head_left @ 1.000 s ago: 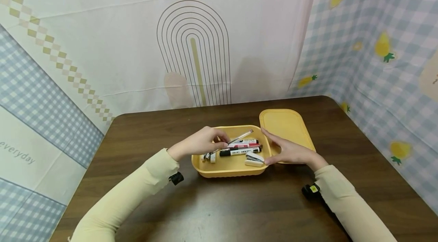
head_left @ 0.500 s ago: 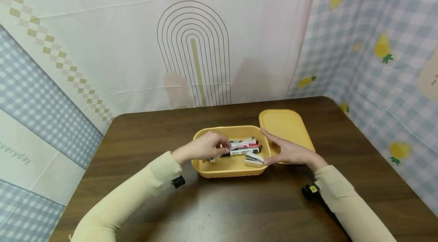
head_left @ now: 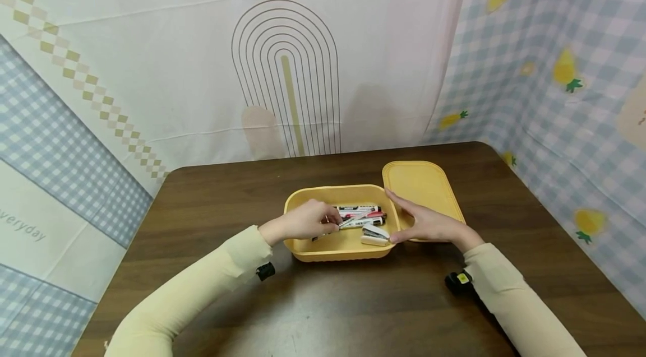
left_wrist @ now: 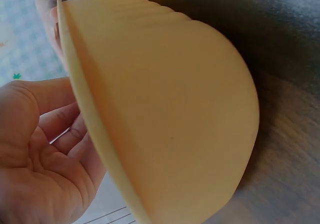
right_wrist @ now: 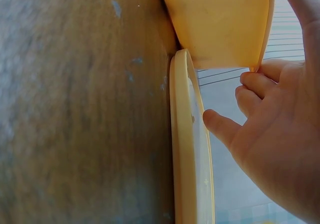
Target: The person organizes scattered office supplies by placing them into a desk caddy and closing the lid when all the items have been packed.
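Note:
Inside a yellow plastic box (head_left: 343, 256), my left hand (head_left: 305, 219) pinches a slim clear pen (head_left: 359, 215) that slants across the markers. In the left wrist view, the box wall (left_wrist: 170, 103) hides the fingertips. A black-and-white marker (head_left: 363, 222) and a red pen (head_left: 372, 214) lie beneath the clear pen. Near the box's right end sits a white stapler (head_left: 375, 235). My right hand (head_left: 434, 225) rests against that end, thumb and forefinger spread along the rim and nothing gripped. Its fingers touch the rim in the right wrist view.
A flat yellow lid (head_left: 421, 189) lies on the brown wooden table (head_left: 323, 301), behind and right of the box, partly under my right hand. Patterned cloth (head_left: 393, 54) hangs behind the table and along its right side.
My left hand has lowered the clear pen from above the box onto the markers, then shifted slightly right. A small white item at the box's left end is now hidden. The right hand stays put.

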Available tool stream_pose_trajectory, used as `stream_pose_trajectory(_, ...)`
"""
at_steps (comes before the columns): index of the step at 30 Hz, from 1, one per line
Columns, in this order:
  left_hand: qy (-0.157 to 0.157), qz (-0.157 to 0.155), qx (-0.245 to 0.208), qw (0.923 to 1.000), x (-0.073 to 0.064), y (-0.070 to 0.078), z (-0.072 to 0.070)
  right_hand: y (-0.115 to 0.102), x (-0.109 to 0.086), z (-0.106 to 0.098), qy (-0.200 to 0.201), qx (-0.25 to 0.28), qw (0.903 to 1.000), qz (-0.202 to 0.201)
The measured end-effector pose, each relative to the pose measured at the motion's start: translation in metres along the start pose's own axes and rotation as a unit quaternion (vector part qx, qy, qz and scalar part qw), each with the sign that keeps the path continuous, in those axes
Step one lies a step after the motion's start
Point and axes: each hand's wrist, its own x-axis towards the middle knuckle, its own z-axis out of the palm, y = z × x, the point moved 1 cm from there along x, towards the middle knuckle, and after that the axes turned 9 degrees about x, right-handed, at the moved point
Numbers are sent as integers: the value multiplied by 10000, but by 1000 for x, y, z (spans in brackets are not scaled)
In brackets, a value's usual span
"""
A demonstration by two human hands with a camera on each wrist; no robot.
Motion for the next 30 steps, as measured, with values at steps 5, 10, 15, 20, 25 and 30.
stream_pose_trajectory(5,21,124,156,9998,1,-1,2,0,0,-2,-4,-60,10000,-50)
stream_pose_trajectory(10,-156,-103,37,9998,2,1,6,0,0,0,16,-68,9999,-78)
stream_pose_trajectory(15,-350,-219,-71,9991,1,3,11,1,-1,3,11,-72,9999,-78)
stream_pose_trajectory(20,-336,-198,50,9992,1,2,14,0,0,2,32,-53,9999,-80)
stream_pose_trajectory(25,-241,-130,134,9995,2,-1,18,-1,0,1,43,-39,10000,-44)
stream_pose_trajectory(30,-217,-174,220,9994,2,-3,23,0,0,1,50,-63,10000,-34)
